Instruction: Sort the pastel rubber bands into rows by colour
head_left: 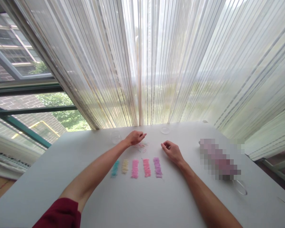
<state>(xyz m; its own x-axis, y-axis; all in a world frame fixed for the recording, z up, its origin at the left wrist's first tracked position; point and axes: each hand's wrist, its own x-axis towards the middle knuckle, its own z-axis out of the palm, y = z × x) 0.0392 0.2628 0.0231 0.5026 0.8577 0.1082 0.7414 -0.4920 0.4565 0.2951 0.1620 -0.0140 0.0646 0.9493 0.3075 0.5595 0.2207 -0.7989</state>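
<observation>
Pastel pieces [141, 146] lie beside the left hand [135, 138], five coloured rows [135, 168] nearer, right hand [174, 152] at right, both hands curled, fingertip contact unclear.

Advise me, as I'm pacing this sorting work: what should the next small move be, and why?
Probably, the left hand should take one piece from the small, loose, mixed-colour pile to the group matching its colour: the hand is right by that pile, and five neat single-colour groups of small pieces, teal to purple, lie nearer the person.
</observation>
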